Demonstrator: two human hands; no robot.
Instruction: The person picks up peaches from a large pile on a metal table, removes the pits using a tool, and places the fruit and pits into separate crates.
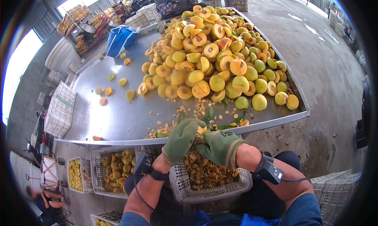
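Note:
My left hand, in a green knit glove, is closed around a yellow peach piece at the near edge of the metal table. Close beside it, my right hand wears a matching glove. Its fingers are curled toward the same peach, and what they pinch is hidden. Directly below both hands stands a light plastic crate of brown peach stones and scraps. Loose pale kernels and green leaves lie on the table just beyond my gloves.
A big heap of peaches, many halved, covers the table's right side. A blue bag sits at the far left corner. Crates of peach halves stand on the floor at left. Another person sits across the table.

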